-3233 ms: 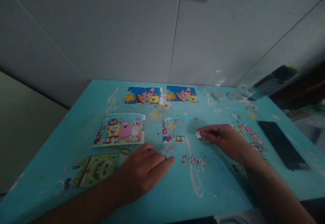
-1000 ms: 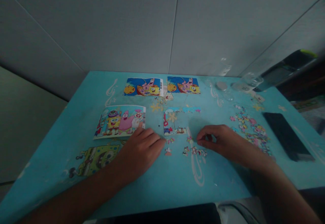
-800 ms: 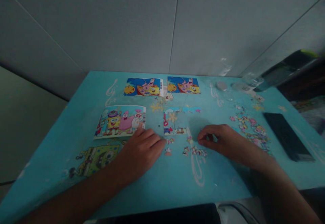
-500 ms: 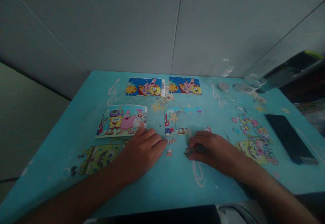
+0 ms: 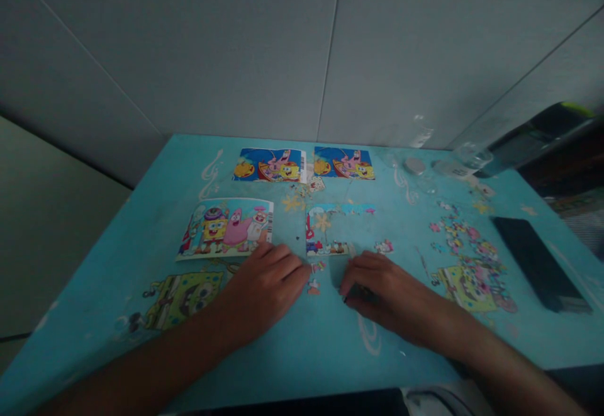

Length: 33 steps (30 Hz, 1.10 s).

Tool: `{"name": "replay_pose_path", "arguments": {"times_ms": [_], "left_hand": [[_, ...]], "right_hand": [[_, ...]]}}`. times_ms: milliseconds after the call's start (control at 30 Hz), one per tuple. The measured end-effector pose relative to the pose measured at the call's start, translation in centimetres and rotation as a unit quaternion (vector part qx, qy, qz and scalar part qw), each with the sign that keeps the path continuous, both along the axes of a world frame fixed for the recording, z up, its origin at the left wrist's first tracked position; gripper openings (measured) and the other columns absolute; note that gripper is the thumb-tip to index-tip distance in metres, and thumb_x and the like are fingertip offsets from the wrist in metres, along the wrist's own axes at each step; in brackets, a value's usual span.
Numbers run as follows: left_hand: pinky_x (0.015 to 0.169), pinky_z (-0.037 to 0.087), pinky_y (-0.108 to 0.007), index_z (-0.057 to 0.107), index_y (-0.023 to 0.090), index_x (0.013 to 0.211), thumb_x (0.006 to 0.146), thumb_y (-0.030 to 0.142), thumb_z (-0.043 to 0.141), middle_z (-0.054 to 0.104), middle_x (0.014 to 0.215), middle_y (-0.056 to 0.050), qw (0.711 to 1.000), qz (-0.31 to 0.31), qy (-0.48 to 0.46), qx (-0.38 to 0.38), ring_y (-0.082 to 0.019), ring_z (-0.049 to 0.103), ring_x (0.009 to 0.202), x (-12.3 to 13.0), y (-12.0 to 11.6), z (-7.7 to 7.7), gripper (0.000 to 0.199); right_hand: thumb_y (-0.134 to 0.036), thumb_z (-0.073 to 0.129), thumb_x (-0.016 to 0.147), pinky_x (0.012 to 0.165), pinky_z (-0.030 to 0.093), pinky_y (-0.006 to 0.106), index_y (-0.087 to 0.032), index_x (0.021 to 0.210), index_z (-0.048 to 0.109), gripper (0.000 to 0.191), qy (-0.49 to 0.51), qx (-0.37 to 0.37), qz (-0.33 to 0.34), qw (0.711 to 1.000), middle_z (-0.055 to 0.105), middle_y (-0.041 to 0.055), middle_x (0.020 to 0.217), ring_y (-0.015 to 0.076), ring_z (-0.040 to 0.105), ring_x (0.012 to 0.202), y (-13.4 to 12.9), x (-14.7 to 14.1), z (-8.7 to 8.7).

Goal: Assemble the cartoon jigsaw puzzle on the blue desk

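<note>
My left hand (image 5: 271,284) rests with its index finger stretched onto the lower right of the picture card (image 5: 224,230), its other fingers loosely bent. Close to its thumb lie a few loose puzzle pieces (image 5: 313,287). My right hand (image 5: 377,281) is closed in a pinch on a small puzzle piece (image 5: 342,296), mostly hidden by the fingers. Just beyond it lies a partly joined jigsaw puzzle (image 5: 325,249), with its left side, bottom left and a top strip in place. Another small cluster of puzzle pieces (image 5: 384,246) lies beyond my right knuckles.
A heap of loose pieces (image 5: 465,240) spreads at the right beside a dark phone-like slab (image 5: 540,265). At the back are a second card (image 5: 268,165), a blue finished-looking puzzle (image 5: 344,163), a round lid (image 5: 415,165) and a clear jar (image 5: 472,157). A wall bounds the table (image 5: 189,365).
My right hand has turned and drawn slightly left, its fingers closing more around the piece. The left hand stays nearly in place. The view has shifted a little.
</note>
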<state>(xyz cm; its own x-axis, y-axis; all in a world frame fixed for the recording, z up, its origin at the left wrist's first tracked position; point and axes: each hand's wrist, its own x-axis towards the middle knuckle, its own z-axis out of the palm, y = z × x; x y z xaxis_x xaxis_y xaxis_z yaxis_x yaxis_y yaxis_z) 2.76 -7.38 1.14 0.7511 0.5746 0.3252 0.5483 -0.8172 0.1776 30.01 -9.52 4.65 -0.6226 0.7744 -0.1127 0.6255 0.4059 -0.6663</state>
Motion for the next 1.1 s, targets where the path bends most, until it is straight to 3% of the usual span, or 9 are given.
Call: {"name": "replay_pose_path", "arguments": {"times_ms": [133,267,400,467,600,667,867,1100], "left_hand": [[0.094,0.041,-0.045,0.066,0.019,0.105,0.103,0.02,0.053,0.066,0.089,-0.002,1.0,-0.002,0.006,0.007,-0.022,0.057,0.088,0.0,0.0,0.0,0.013],[0.091,0.04,-0.043,0.066,0.019,0.106,0.102,0.019,0.054,0.066,0.087,-0.001,1.0,0.0,0.002,0.011,-0.022,0.057,0.088,0.0,0.1,-0.1,0.012],[0.093,0.041,-0.046,0.067,0.019,0.105,0.103,0.02,0.053,0.066,0.088,-0.001,1.0,-0.002,0.0,0.014,-0.022,0.057,0.088,0.0,0.1,-0.2,0.014],[0.093,0.042,-0.046,0.067,0.019,0.108,0.103,0.021,0.053,0.067,0.09,-0.002,1.0,-0.001,-0.008,0.012,-0.022,0.058,0.089,0.1,0.2,-0.1,0.015],[0.095,0.044,-0.045,0.067,0.018,0.115,0.103,0.021,0.054,0.069,0.101,-0.005,0.999,-0.001,-0.032,-0.004,-0.023,0.061,0.099,0.1,0.2,0.3,0.018],[0.098,0.046,-0.046,0.066,0.017,0.118,0.102,0.019,0.055,0.069,0.11,-0.006,0.999,-0.003,-0.041,-0.011,-0.024,0.061,0.106,0.2,0.2,0.5,0.02],[0.108,0.045,-0.053,0.059,0.015,0.134,0.101,0.023,0.056,0.062,0.133,-0.011,0.999,0.01,-0.027,-0.028,-0.029,0.055,0.123,0.2,0.4,0.2,0.034],[0.11,0.043,-0.059,0.054,0.02,0.144,0.101,0.043,0.058,0.056,0.143,-0.013,0.997,0.025,0.022,-0.069,-0.032,0.051,0.13,0.2,0.7,-0.1,0.049]], "right_hand": [[-0.017,0.068,0.093,0.099,0.044,0.038,-0.025,0.112,0.068,0.021,-0.014,0.01,-0.009,1.0,0.068,0.0029,0.107,0.0204,0.06,0.106,0.1,0.0,0.1],[-0.016,0.069,0.091,0.098,0.044,0.037,-0.025,0.108,0.069,0.019,-0.005,0.007,-0.005,1.0,0.067,0.0021,0.108,0.0195,0.06,0.106,0.1,0.0,0.2],[-0.016,0.068,0.092,0.09,0.047,0.032,-0.025,0.1,0.069,0.012,0.023,-0.017,-0.015,0.999,0.07,-0.0008,0.097,0.0164,0.063,0.095,0.3,0.1,0.2],[-0.02,0.065,0.095,0.084,0.049,0.029,-0.025,0.098,0.07,0.008,0.041,-0.028,-0.052,0.997,0.071,-0.0013,0.094,0.015,0.064,0.089,0.9,0.6,0.2],[-0.029,0.063,0.096,0.073,0.05,0.029,-0.025,0.101,0.074,0.012,0.046,-0.008,-0.204,0.978,0.075,0.0,0.093,0.0158,0.065,0.08,2.7,2.0,-0.2],[-0.031,0.063,0.095,0.067,0.049,0.029,-0.024,0.101,0.075,0.015,0.037,-0.011,-0.237,0.971,0.075,0.0002,0.086,0.0163,0.064,0.072,3.4,2.4,-0.8],[-0.03,0.064,0.094,0.074,0.054,0.033,-0.022,0.102,0.077,0.018,0.033,0.009,-0.222,0.975,0.077,0.0036,0.094,0.0193,0.069,0.079,3.7,1.8,-2.2],[-0.026,0.065,0.092,0.074,0.053,0.032,-0.022,0.101,0.076,0.015,-0.006,0.07,-0.225,0.972,0.075,0.004,0.092,0.0186,0.068,0.079,3.6,1.1,-1.9]]}}
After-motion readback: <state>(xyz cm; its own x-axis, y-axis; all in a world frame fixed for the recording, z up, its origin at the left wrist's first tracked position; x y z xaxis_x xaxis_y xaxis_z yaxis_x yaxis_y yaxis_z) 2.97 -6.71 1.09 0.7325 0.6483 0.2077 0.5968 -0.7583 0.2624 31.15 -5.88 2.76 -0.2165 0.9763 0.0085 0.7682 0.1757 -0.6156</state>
